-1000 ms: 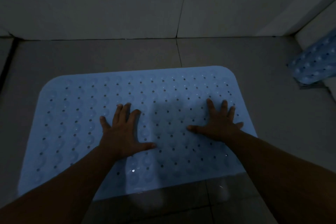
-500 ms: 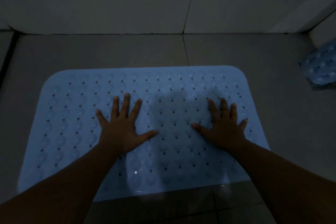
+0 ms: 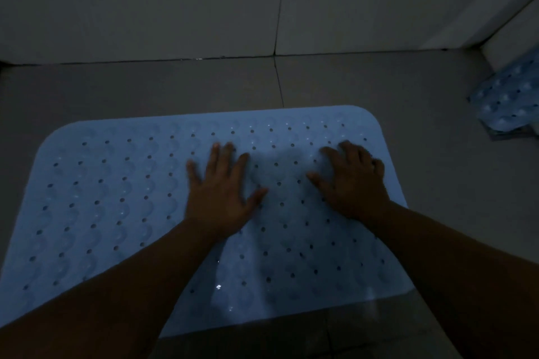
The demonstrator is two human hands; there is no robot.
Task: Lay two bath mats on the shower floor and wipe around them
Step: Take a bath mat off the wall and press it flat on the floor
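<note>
Lighting is dim. One pale blue bath mat lies flat on the grey tiled shower floor, its long side running left to right and its far edge well short of the back wall. The mat surface shows rows of small drain holes and raised scalloped bumps.

The left hand rests palm down near the middle of the mat, fingers straight and spread, thumb pointing right. It grips nothing. The right hand rests palm down on the right part of the mat, close to the far right corner. Its fingers are slightly bent at the knuckles with the tips on the surface; it holds nothing. Both hands show some motion blur. Both forearms cross the near edge of the mat.

A second bath mat, blue with pale spots, sits bunched or folded at the far right, against the side wall and well apart from the laid mat. Its exact shape cannot be determined.
</note>
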